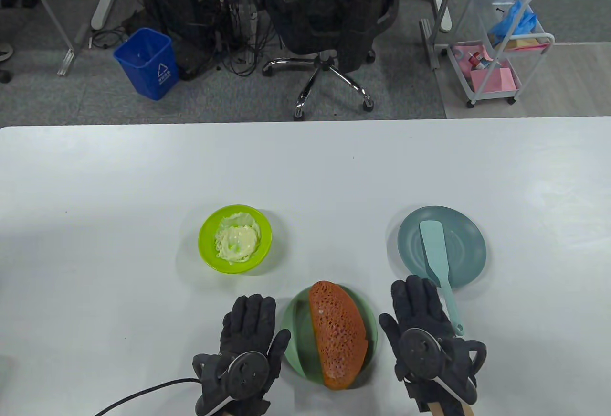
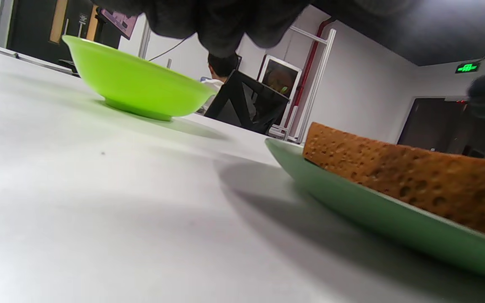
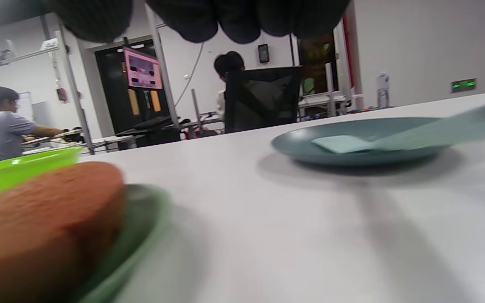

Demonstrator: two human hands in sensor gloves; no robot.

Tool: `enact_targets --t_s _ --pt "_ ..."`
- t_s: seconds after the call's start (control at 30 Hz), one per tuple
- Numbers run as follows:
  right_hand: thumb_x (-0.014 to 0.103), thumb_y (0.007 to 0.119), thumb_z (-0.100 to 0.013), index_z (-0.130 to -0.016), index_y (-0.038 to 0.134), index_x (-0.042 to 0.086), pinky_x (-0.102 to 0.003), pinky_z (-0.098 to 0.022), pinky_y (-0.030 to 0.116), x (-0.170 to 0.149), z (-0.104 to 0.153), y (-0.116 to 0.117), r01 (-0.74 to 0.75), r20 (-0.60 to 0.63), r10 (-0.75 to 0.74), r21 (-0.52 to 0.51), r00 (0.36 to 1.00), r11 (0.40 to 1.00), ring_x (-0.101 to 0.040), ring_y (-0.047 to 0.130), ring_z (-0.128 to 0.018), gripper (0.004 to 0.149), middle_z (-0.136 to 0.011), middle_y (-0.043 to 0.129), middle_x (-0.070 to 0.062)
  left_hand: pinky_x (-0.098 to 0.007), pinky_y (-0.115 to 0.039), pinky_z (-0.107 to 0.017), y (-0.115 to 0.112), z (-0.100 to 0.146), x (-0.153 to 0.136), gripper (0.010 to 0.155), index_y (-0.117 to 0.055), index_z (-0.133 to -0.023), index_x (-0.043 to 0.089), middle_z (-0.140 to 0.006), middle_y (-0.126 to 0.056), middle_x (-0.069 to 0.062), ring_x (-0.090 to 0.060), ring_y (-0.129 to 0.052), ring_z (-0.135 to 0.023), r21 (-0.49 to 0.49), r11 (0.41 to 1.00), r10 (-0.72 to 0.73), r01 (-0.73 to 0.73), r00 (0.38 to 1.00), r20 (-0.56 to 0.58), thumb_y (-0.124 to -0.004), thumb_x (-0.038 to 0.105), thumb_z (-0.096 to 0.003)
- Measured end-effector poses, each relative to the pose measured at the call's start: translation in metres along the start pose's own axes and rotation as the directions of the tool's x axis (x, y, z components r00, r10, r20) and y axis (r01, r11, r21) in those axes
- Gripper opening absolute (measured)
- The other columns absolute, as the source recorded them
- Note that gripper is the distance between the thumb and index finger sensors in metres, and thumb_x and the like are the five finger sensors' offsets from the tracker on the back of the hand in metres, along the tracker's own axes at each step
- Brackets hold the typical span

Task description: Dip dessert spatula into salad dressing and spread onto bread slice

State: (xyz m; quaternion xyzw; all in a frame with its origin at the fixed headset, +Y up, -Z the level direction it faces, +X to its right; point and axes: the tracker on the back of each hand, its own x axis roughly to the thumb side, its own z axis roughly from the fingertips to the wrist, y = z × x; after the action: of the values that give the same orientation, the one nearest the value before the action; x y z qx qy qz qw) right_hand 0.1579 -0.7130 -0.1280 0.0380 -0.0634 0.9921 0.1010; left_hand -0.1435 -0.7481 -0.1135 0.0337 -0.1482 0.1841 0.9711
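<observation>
Lying blade-first on the round grey-blue plate (image 1: 470, 244), the pale teal silicone dessert spatula (image 1: 437, 256) is extending its handle over the rim beside the right hand (image 1: 422, 335). Both hands are resting flat and spread, holding nothing; the left hand (image 1: 248, 339) is flanking the green plate (image 1: 293, 335) bearing the porous brown bread slice (image 1: 336, 335). Only the table view is showing the creamy dressing (image 1: 236, 241) inside the lime-green bowl (image 1: 207, 239). The white tabletop (image 1: 119, 196) is facing an office chair (image 1: 329, 10).

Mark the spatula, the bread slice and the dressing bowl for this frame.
spatula (image 1: 433, 244), table view, on its flat blade
bread slice (image 1: 336, 335), table view, middle of its top face
dressing bowl (image 1: 206, 237), table view, on its green left rim
</observation>
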Motion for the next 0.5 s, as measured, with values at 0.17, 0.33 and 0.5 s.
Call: enact_targets --t_s 0.17,0.33,0.5 --pt "0.056 0.059 -0.055 -0.112 0.048 0.031 -0.046 -0.079 0.053 0.022 -0.005 0.012 0.061 0.014 -0.061 -0.008 0.998 0.998 -0.036 0.042 -0.112 0.062 -0.119 0.041 -0.006 -0.066 -0.046 -0.072 -0.002 -0.001 -0.003 0.072 -0.051 -0.117 0.008 -0.119 -0.047 -0.025 -0.055 -0.049 -0.107 -0.011 1.000 0.003 -0.003 1.000 -0.001 -0.047 0.054 -0.0616" --pt "0.053 0.059 -0.056 -0.111 0.051 0.029 -0.046 -0.077 0.055 0.024 -0.002 0.020 0.144 0.036 -0.142 -0.061 0.989 0.988 -0.036 0.046 -0.111 0.060 -0.118 0.045 -0.007 -0.066 -0.045 -0.072 -0.002 -0.001 -0.002 0.071 -0.049 -0.117 0.008 -0.119 -0.046 -0.025 -0.055 -0.046 -0.107 -0.006 1.000 0.013 -0.013 1.000 0.006 -0.045 0.052 -0.0617" --pt "0.054 0.057 -0.056 -0.111 0.049 0.031 -0.046 -0.078 0.054 0.011 0.001 0.023 0.189 -0.013 -0.190 -0.065 0.982 0.980 -0.034 0.043 -0.111 0.060 -0.118 0.043 -0.005 -0.066 -0.043 -0.072 -0.003 -0.001 -0.001 0.070 -0.048 -0.117 0.007 -0.119 -0.044 -0.025 -0.055 -0.044 -0.107 -0.010 1.000 0.007 -0.007 1.000 0.004 -0.044 0.051 -0.0618"
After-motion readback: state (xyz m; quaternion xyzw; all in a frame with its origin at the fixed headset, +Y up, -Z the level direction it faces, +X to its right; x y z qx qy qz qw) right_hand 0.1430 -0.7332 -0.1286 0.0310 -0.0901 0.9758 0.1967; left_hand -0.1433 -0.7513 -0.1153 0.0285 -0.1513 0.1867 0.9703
